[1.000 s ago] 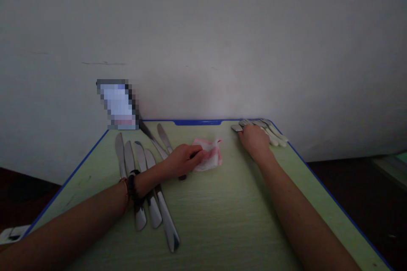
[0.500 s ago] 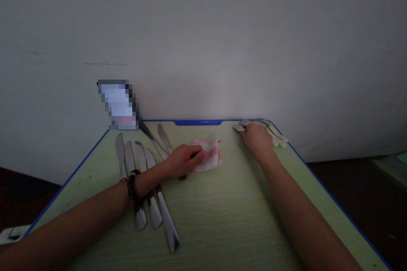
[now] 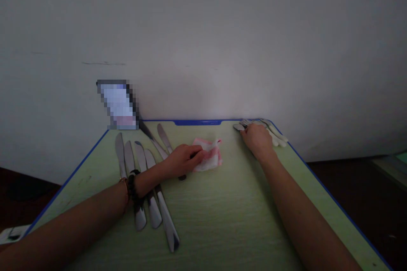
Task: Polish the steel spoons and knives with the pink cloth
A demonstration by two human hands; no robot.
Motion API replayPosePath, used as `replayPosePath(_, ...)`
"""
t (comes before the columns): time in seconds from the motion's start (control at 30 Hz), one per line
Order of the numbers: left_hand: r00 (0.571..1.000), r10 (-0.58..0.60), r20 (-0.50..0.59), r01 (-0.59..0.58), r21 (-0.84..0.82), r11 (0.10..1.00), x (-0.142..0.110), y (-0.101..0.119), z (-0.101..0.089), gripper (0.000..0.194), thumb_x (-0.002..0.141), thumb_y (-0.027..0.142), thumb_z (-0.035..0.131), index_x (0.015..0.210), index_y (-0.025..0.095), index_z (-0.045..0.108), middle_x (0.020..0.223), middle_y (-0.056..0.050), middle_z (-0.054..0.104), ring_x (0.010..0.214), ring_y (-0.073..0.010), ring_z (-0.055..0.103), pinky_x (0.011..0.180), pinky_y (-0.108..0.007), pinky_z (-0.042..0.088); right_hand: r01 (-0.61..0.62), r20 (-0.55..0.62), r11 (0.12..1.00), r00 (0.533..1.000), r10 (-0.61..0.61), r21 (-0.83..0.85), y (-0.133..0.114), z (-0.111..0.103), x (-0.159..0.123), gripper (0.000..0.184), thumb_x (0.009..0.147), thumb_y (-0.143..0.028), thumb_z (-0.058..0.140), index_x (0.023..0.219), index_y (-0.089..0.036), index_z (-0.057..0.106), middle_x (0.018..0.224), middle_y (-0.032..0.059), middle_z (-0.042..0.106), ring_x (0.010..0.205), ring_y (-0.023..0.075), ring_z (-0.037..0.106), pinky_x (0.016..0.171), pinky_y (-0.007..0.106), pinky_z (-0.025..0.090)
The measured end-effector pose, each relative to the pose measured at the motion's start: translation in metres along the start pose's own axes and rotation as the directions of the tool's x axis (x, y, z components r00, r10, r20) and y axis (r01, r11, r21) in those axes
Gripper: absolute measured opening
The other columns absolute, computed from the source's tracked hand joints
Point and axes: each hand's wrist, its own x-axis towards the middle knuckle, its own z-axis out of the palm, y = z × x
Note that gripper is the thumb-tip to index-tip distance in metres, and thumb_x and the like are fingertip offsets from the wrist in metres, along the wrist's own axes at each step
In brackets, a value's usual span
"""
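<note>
My left hand (image 3: 182, 161) has its fingers closed on the near side of a crumpled white and pink cloth (image 3: 210, 160) lying on the table. My wrist, with its bracelets, crosses over several metal table knives (image 3: 167, 220). At the far right corner, my right hand (image 3: 258, 140) is closed around a spoon (image 3: 238, 127), whose bowl sticks out to the left of the fingers; its handle is hidden under the hand. More cutlery with pale handles (image 3: 277, 136) lies bunched behind and beside that hand, partly covered by it.
The light green table (image 3: 222, 224) has a blue edge and its far side meets a grey wall (image 3: 203, 42). A blurred-out device with a lit screen (image 3: 118, 103) leans at the far left corner. Two further knives (image 3: 163, 133) lie behind my left hand.
</note>
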Motion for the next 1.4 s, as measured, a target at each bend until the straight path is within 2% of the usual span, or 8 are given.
replayPosePath(0.3, 1.0, -0.007, 0.008, 0.007, 0.002, 1.0, 0.001, -0.003, 0.002, 0.035, 0.09, 0.035, 0.035, 0.06, 0.018, 0.042, 0.049, 0.007, 0.034, 0.045, -0.0074, 0.035, 0.047, -0.022, 0.021, 0.038, -0.036, 0.999, 0.999, -0.038, 0.002, -0.004, -0.007, -0.004, 0.03, 0.084, -0.032, 0.049, 0.101, -0.012, 0.064, 0.1, 0.0189, 0.067, 0.092, 0.0283, 0.064, 0.07, 0.034, 0.046)
replayPosePath(0.43, 1.0, -0.017, 0.003, 0.017, -0.017, 1.0, 0.001, 0.0, 0.0, 0.035, 0.09, 0.035, 0.035, 0.06, 0.017, 0.043, 0.049, 0.007, 0.035, 0.046, -0.0078, 0.036, 0.047, -0.021, 0.023, 0.157, -0.034, 0.987, 0.987, -0.155, 0.043, -0.012, -0.015, -0.006, 0.027, 0.085, -0.035, 0.049, 0.094, -0.014, 0.064, 0.093, 0.0159, 0.068, 0.085, 0.025, 0.064, 0.069, 0.031, 0.042)
replayPosePath(0.6, 0.995, -0.032, 0.093, 0.048, -0.175, 0.983, 0.004, 0.001, -0.017, 0.037, 0.09, 0.039, 0.034, 0.061, 0.017, 0.045, 0.054, 0.005, 0.044, 0.049, -0.0082, 0.04, 0.049, -0.02, 0.031, 0.546, -0.091, 0.775, 0.831, -0.549, 0.319, -0.032, -0.015, -0.013, 0.03, 0.09, -0.041, 0.042, 0.089, -0.018, 0.061, 0.076, 0.005, 0.067, 0.065, 0.0144, 0.058, 0.061, 0.024, 0.036)
replayPosePath(0.7, 0.996, -0.073, 0.048, 0.082, -0.204, 0.976, 0.004, 0.0, -0.032, 0.037, 0.09, 0.039, 0.034, 0.062, 0.017, 0.045, 0.054, 0.005, 0.046, 0.05, -0.0088, 0.042, 0.049, -0.021, 0.034, 0.659, -0.171, 0.645, 0.738, -0.652, 0.387, -0.043, -0.002, -0.021, 0.032, 0.091, -0.041, 0.039, 0.087, -0.017, 0.059, 0.073, 0.0039, 0.064, 0.062, 0.0126, 0.053, 0.059, 0.023, 0.032)
replayPosePath(0.87, 0.978, -0.074, -0.193, 0.1, 0.128, 0.987, -0.017, -0.002, -0.052, 0.025, 0.089, 0.037, 0.038, 0.081, 0.017, 0.052, 0.073, 0.0, 0.056, 0.069, -0.0145, 0.052, 0.064, -0.027, 0.043, 0.692, -0.128, 0.613, 0.696, -0.707, 0.381, -0.051, 0.025, -0.03, 0.025, 0.088, -0.038, 0.046, 0.086, -0.017, 0.058, 0.074, 0.0023, 0.061, 0.059, 0.0113, 0.048, 0.056, 0.024, 0.029)
replayPosePath(1.03, 0.985, -0.033, -0.168, 0.115, 0.51, 0.853, -0.077, -0.007, -0.051, 0.051, 0.078, 0.054, 0.056, 0.116, 0.019, 0.052, 0.124, -0.013, 0.049, 0.116, -0.031, 0.043, 0.098, -0.049, 0.035, 0.673, -0.116, 0.638, 0.717, -0.688, 0.374, -0.055, 0.032, -0.032, 0.022, 0.088, -0.034, 0.044, 0.087, -0.018, 0.058, 0.076, 0.0028, 0.062, 0.063, 0.0122, 0.05, 0.057, 0.024, 0.029)
replayPosePath(1.27, 0.943, -0.179, -0.28, 0.318, 0.598, 0.736, -0.121, -0.034, -0.038, 0.077, 0.077, 0.066, 0.049, 0.138, 0.021, 0.034, 0.147, -0.017, 0.022, 0.134, -0.0384, 0.022, 0.107, -0.057, 0.022, 0.684, -0.133, 0.608, 0.701, -0.7, 0.404, -0.056, 0.029, -0.035, 0.018, 0.086, -0.031, 0.045, 0.079, -0.018, 0.055, 0.071, 0.0014, 0.059, 0.061, 0.0118, 0.047, 0.057, 0.024, 0.029)
replayPosePath(1.4, 0.945, -0.191, -0.266, 0.315, 0.58, 0.751, -0.118, -0.046, -0.044, 0.073, 0.083, 0.063, 0.043, 0.138, 0.016, 0.036, 0.143, -0.018, 0.031, 0.132, -0.0352, 0.029, 0.108, -0.054, 0.023, 0.764, -0.202, 0.493, 0.607, -0.769, 0.416, -0.061, 0.031, -0.041, 0.013, 0.082, -0.022, 0.048, 0.07, -0.017, 0.051, 0.069, 0.0015, 0.055, 0.064, 0.012, 0.046, 0.061, 0.024, 0.032)
